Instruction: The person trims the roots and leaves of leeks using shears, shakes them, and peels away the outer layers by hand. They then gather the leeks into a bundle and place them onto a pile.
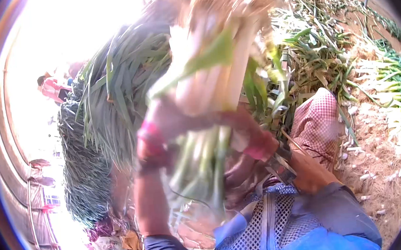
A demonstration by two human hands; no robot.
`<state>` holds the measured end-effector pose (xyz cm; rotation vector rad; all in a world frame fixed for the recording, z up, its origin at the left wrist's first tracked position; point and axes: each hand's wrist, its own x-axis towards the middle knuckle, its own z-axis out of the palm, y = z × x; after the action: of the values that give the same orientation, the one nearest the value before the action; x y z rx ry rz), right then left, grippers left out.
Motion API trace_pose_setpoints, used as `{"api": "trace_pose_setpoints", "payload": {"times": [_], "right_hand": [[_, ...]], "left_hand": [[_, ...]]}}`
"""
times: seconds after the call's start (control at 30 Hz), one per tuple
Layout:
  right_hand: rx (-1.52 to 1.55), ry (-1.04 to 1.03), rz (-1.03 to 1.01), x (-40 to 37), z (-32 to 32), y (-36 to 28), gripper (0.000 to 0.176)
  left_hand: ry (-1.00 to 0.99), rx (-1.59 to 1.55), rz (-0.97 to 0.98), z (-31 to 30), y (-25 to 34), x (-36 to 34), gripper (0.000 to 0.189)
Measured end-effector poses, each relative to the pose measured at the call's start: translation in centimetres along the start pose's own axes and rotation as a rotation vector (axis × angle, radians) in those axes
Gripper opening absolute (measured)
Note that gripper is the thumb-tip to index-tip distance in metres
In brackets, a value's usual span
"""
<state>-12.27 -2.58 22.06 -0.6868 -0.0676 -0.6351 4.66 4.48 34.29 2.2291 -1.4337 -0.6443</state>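
Note:
A thick bundle of leeks (207,85) is upside down in front of me, roots (229,2) at the top and green leaves hanging below. My left hand (163,120) is closed around its left side, with a pink-red cuff at the wrist. On the other side my right hand (247,133) also grips the bundle, near where white turns to green; a watch (281,166) is on that wrist. Both hands seem to be gloved and are smeared by motion. A loose green leaf (201,62) crosses the white stalks.
Tall stacks of leeks (123,84) (85,165) rise at left. Stripped leaves (316,47) lie in a heap at back right. More leeks (395,88) line the far right, beside soil with white scraps (367,176). A person in pink (54,88) is far left.

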Motion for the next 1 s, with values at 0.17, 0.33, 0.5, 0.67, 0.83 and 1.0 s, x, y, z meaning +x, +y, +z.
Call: {"api": "trace_pose_setpoints", "payload": {"times": [0.17,0.33,0.5,0.67,0.83,1.0], "right_hand": [[-0.218,0.087,0.214,-2.8,-4.8,0.6,0.046],[-0.144,0.138,0.274,-1.8,-7.6,3.0,0.042],[-0.562,0.062,0.266,-1.8,-8.0,4.0,0.041],[-0.734,-0.053,0.604,-1.2,-9.7,1.0,0.057],[-1.772,-0.41,0.909,0.4,-4.1,-8.2,0.055],[-2.048,-0.211,-0.371,2.1,-2.5,-6.9,0.04]], "left_hand": [[-0.009,-0.726,-0.103,9.6,-8.2,0.0,0.052],[-0.092,-0.521,-0.135,9.7,-10.6,1.0,0.044],[-0.025,-0.451,-0.215,10.7,-11.0,1.7,0.037],[0.133,-0.106,-0.417,12.1,-8.1,0.6,0.064],[0.091,0.123,-0.483,12.2,-6.6,-0.1,0.083],[0.145,0.102,-0.407,13.2,-6.7,0.3,0.085]]}}
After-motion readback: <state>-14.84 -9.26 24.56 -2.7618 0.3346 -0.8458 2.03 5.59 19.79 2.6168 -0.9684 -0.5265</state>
